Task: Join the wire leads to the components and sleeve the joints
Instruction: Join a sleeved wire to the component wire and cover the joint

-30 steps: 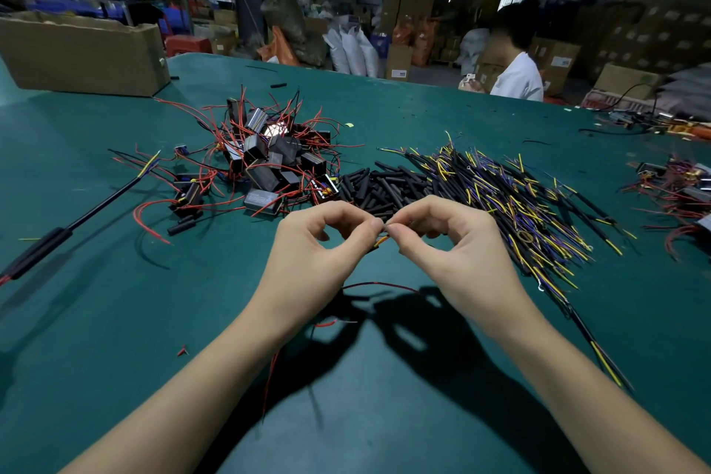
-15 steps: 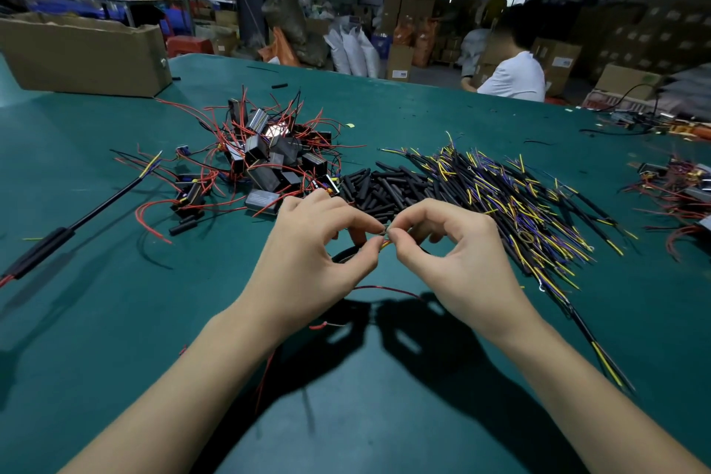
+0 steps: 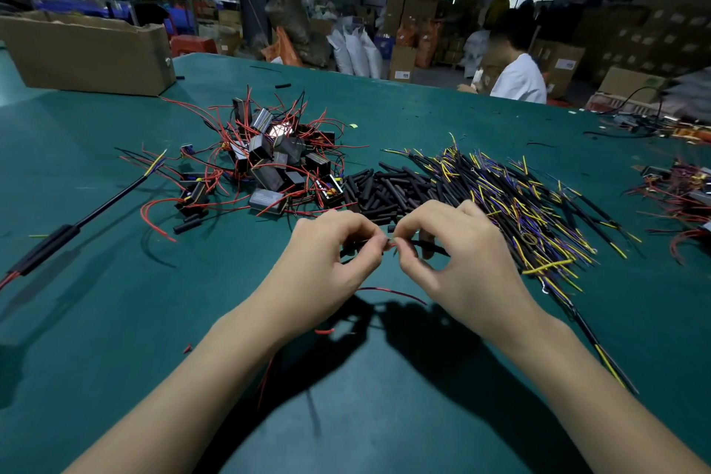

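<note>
Stacked cartons and sacks fill the dim workshop behind a green work table (image 3: 115, 319), where a person in white (image 3: 517, 79) sits at the far edge, toward one o'clock. At centre frame, the left hand (image 3: 327, 262) and the right hand (image 3: 458, 262) meet fingertip to fingertip above the table, each pinching one end of a thin black lead (image 3: 431, 245) at the joint; what the left fingers grip is too small to make out. A loose red wire (image 3: 392, 292) curves just below the hands. A heap of black components with red leads (image 3: 277, 162) lies toward eleven o'clock, black sleeving tubes (image 3: 388, 189) at twelve, yellow-and-purple-tipped wires (image 3: 519, 196) toward one. A cardboard box (image 3: 88, 50) stands toward ten o'clock.
</note>
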